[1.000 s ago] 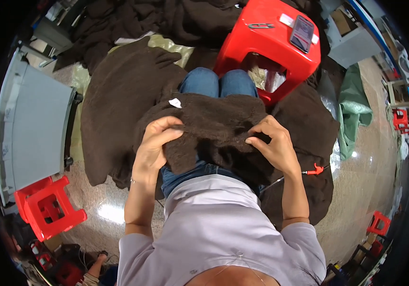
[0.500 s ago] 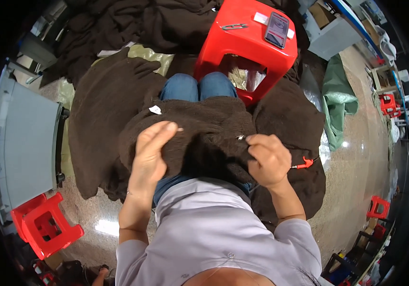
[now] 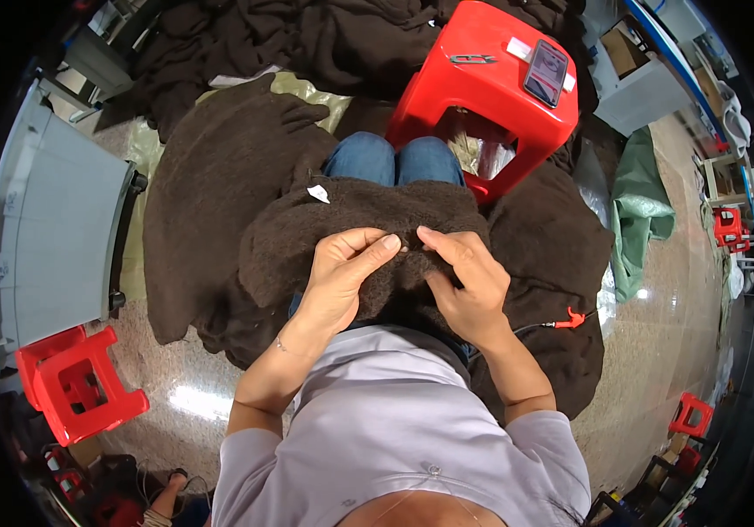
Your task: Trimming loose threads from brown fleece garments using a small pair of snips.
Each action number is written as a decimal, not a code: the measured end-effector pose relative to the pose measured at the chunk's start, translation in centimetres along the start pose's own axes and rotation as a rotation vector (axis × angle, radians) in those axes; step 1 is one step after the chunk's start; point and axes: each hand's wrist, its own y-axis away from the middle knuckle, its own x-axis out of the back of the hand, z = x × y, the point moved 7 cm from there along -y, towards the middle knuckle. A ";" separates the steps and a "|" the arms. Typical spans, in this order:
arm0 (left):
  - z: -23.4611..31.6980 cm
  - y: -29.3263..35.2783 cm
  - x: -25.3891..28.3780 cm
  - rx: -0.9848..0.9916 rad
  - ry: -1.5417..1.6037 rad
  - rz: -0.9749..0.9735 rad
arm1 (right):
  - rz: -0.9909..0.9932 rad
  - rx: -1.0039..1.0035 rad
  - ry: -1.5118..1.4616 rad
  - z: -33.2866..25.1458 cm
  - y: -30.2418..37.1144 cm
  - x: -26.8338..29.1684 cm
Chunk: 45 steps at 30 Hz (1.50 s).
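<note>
A brown fleecy cloth piece (image 3: 368, 206) lies across my lap, with a small white label (image 3: 318, 193) near its upper left. Over its middle, my left hand (image 3: 342, 272) is closed, thumb and forefinger pressed together. Whatever sits in that pinch is too small to make out. Close by on the right, my right hand (image 3: 472, 285) has its forefinger stretched toward the left fingertips. Its thumb stands apart from the forefinger, and the fingertips are near or touching the fleece.
A red stool (image 3: 491, 97) ahead carries a phone (image 3: 546, 74) and small thread snips (image 3: 473, 60). Brown cloth heaps (image 3: 219, 176) surround my legs. A red-handled air gun (image 3: 570, 318) lies at right. Another red stool (image 3: 87, 386) and a grey panel (image 3: 61, 211) stand left.
Both hands have come together over the middle of the fleece, the left moving right and the right moving left. The view has shifted slightly.
</note>
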 end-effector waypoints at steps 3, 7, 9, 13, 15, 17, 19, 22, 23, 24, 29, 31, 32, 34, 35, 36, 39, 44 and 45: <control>-0.1 -0.2 0.1 -0.006 -0.014 -0.004 | -0.107 -0.030 -0.097 0.9 -0.1 -0.2; 0.0 -0.3 0.2 0.005 0.001 0.021 | -0.123 -0.129 -0.133 1.0 0.0 -0.6; 0.1 -0.3 0.2 0.006 -0.001 0.024 | -0.131 -0.103 -0.109 1.3 0.2 -0.5; 0.2 -0.5 0.5 -0.055 -0.067 0.087 | 0.014 0.123 0.023 -1.9 0.1 1.3; 0.3 -0.4 0.2 -0.086 -0.127 0.097 | 0.088 0.246 -0.024 -3.9 0.3 1.8; 0.1 -0.2 -1.0 -0.047 -0.114 -0.013 | 0.059 0.292 0.015 -3.2 0.3 0.7; -0.1 -0.3 -0.8 -0.042 -0.103 -0.031 | 0.081 0.248 0.028 -1.6 0.7 -0.3; -0.2 -0.3 -0.5 -0.038 -0.036 0.000 | 0.068 0.154 0.007 -0.8 0.4 -0.5; -0.3 -0.2 -0.4 -0.038 -0.036 0.002 | 0.042 0.103 -0.022 -0.5 0.3 -0.6; -0.4 -0.2 -0.3 -0.038 -0.044 0.002 | 0.029 0.091 -0.039 -0.3 0.4 -0.7; -0.7 -0.2 0.1 -0.037 -0.060 0.017 | 0.028 0.151 -0.010 0.0 0.7 -1.0; -0.6 -0.1 0.1 -0.055 -0.010 0.026 | 0.039 0.174 0.013 -0.1 0.7 -1.1; -0.6 -0.1 0.1 -0.054 -0.010 0.026 | 0.038 0.198 0.023 -0.2 0.6 -1.3; -0.1 0.0 0.2 -0.104 -0.004 0.038 | 0.037 0.220 0.033 -0.3 0.5 -1.5; -0.4 0.0 0.4 -0.104 -0.004 0.039 | 0.034 0.229 0.034 -0.4 0.5 -1.6; -0.4 0.0 0.8 -0.151 -0.044 0.050 | 0.031 0.238 0.035 -0.5 0.5 -1.8; 0.9 0.3 0.8 -0.266 -0.254 0.056 | -0.043 0.207 0.016 0.1 0.4 -2.0; 2.8 0.4 1.0 -0.407 -0.623 -0.074 | -0.222 0.094 -0.040 0.8 -0.8 -2.9; 3.0 0.5 1.0 -0.408 -0.625 -0.071 | -0.266 0.093 -0.019 0.7 -0.9 -3.3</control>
